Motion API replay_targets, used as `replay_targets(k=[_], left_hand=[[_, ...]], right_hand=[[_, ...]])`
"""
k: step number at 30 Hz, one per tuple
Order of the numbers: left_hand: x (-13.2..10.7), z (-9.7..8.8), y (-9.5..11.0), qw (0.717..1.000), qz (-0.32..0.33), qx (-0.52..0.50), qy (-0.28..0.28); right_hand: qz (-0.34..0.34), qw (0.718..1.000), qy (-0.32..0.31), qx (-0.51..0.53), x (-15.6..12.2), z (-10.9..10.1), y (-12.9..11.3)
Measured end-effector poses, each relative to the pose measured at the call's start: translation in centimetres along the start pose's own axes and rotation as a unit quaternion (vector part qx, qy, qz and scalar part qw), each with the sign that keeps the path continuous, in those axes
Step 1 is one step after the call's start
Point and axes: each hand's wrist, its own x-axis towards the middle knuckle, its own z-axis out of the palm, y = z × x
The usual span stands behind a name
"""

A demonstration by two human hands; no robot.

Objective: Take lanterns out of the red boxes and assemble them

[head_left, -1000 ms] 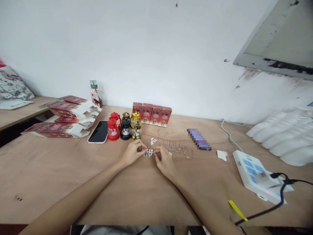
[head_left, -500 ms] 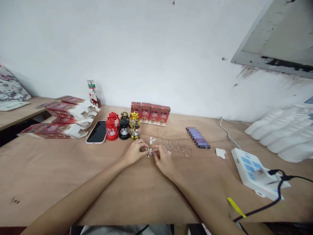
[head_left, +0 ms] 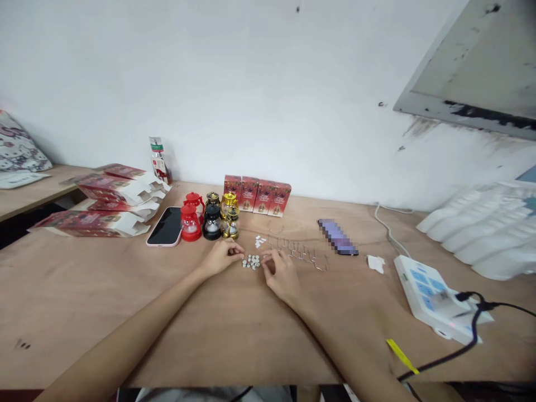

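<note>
- Center of the frame: small silvery discs (head_left: pixel 252 261) lie loosely grouped on the counter (head_left: pixel 209 335), between the left hand (head_left: pixel 224 257) and right hand (head_left: pixel 281 276).
- Left fingers: thumb and forefinger drawn nearly together at the discs' left side; can't tell if anything is pinched.
- Right fingers: loosely curled, thumb slightly apart from forefinger, right beside the discs; nothing clearly held.
- Step, as judged: discs being handled or arranged by fingertip. Any further pick would call for a light, narrow pinch, without nudging neighbors.
- Just above the discs: white scraps (head_left: pixel 260 242). Thin bent wires (head_left: pixel 298 250) sit behind the right hand, easy to snag.
- Left of center: red, black and gold lanterns (head_left: pixel 213 224) stand close together, limiting room above the left hand.
- Edges: counter's front edge runs along the bottom, well below the discs; plain wood between the forearms leaves room to pull back.
</note>
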Motion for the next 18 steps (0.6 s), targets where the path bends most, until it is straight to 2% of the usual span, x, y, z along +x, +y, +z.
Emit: replay_targets(k=[11, 18], left_hand=[[-0.3, 0.6, 0.0, 0.999, 0.03, 0.025, 0.006], [-0.1, 0.1, -0.5, 0.997, 0.07, 0.02, -0.005]], right_hand=[[-0.03, 0.999, 0.014, -0.006, 0.2, 0.7, 0.7], [-0.064, 0.997, 0.008, -0.033, 0.8, 0.9, 1.3]])
